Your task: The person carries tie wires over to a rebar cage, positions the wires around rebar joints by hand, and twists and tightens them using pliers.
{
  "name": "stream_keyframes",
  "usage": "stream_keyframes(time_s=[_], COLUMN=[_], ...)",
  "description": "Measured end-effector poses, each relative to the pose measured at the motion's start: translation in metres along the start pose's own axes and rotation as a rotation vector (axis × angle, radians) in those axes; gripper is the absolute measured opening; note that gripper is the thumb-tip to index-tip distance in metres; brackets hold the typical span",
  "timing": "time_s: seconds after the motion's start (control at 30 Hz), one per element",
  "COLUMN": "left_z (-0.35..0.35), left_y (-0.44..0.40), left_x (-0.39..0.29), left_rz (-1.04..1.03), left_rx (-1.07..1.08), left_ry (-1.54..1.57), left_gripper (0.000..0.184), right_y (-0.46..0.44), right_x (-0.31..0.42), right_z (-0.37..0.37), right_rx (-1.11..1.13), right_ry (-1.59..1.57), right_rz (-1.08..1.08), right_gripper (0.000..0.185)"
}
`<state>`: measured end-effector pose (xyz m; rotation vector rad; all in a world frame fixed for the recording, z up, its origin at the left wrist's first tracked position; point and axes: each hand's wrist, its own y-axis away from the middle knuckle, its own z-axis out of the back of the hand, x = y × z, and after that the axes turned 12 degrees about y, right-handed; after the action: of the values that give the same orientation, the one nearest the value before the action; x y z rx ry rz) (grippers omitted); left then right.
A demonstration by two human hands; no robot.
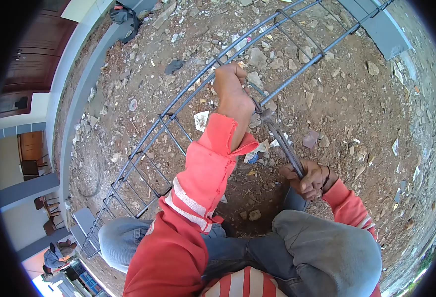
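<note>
A long rebar cage (297, 77) of steel bars and tied stirrups runs diagonally in front of me, above the ground. My left hand (234, 94) is closed around the cage near its middle; the fingers are partly hidden behind the wrist and sleeve. My right hand (307, 179) grips the handle end of long, dark metal pincers (285, 143). Their head reaches up to the near bar of the cage, just right of my left hand. Whether the jaws hold a tie wire there I cannot tell.
Rubble and stones (257, 58) cover the soil. A grey block (376, 29) lies under the cage's far end, another (84, 222) near its lower left end. A dark bag (124, 22) rests by the low kerb. Another person (54, 255) is at lower left.
</note>
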<state>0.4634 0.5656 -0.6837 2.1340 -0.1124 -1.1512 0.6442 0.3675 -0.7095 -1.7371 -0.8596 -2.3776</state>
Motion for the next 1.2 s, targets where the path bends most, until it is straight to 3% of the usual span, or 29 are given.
stream_keyframes(time_s=[0.1,0.17,0.23,0.37,0.43,0.63,0.73,0.83,0.9,1.0,1.03,1.1,1.2], left_z=[0.006,0.006,0.007,0.005,0.003,0.005,0.005,0.002,0.003,0.001,0.003,0.005,0.006], left_y=[-0.007,-0.007,-0.006,-0.005,-0.008,-0.011,-0.007,0.0,-0.004,-0.002,-0.003,-0.009,-0.015], left_x=[-0.01,-0.009,-0.005,-0.007,-0.005,-0.003,-0.006,-0.01,-0.012,-0.014,-0.013,-0.009,-0.007], left_rz=[0.05,0.018,-0.003,0.005,0.033,0.004,-0.016,0.002,-0.017,-0.045,-0.047,0.025,0.014], left_rx=[0.116,0.144,0.167,0.114,0.121,0.105,0.116,0.104,0.118,0.07,0.066,0.099,0.086], left_ry=[0.06,0.061,0.059,0.074,0.093,0.055,0.07,0.026,0.038,0.021,0.02,0.019,0.032], left_gripper=[0.012,0.011,0.011,0.008,0.008,0.007,0.005,0.004,0.005,0.007,0.007,0.004,0.003], right_y=[0.001,0.014,0.024,0.018,0.006,0.009,0.016,0.011,0.012,0.019,0.021,0.028,0.024], right_x=[0.003,0.007,0.008,0.015,0.0,-0.011,0.003,-0.017,0.003,0.031,0.032,0.033,0.017], right_z=[0.002,-0.012,-0.016,-0.021,-0.021,-0.006,0.033,0.024,0.018,0.014,0.01,0.002,-0.004], right_rx=[0.31,-0.043,-0.614,-0.63,-0.67,-0.314,0.621,0.791,0.773,-0.064,-0.06,-0.862,-0.838], right_ry=[-0.444,-0.098,0.942,0.832,0.819,0.609,-0.61,-0.833,-0.782,0.199,0.197,1.183,1.065], right_rz=[-0.155,-0.075,-0.117,-0.225,-0.137,-0.123,-0.422,-0.322,-0.259,-0.155,-0.154,0.104,-0.019], right_gripper=[0.047,0.039,0.038,0.029,0.032,0.039,0.034,0.031,0.028,0.039,0.039,0.047,0.047])
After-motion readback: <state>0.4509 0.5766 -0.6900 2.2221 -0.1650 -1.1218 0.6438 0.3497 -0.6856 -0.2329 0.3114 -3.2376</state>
